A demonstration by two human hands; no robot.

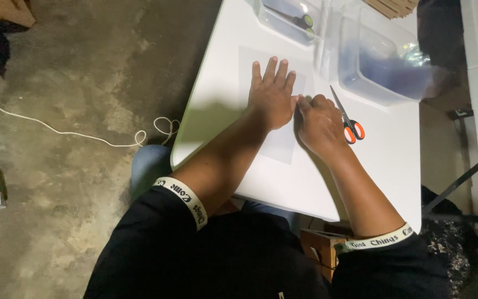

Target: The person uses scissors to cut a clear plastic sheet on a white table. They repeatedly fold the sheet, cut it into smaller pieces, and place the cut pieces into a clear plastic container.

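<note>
I see my left hand pressed flat, fingers spread, on a thin white paper sheet lying on the worktop. My right hand, curled, pinches its edge. It looks light, floppy, easily creased; best held by the edges.

- A pale sheet of paper is pressed flat on the white table by the left hand — fingers spread.
- The sheet's edge is touched by the curled right hand.
- Orange-handled scissors are laid just beside that hand.
- Clear plastic bins are set beyond — at the table's far edge.
</note>
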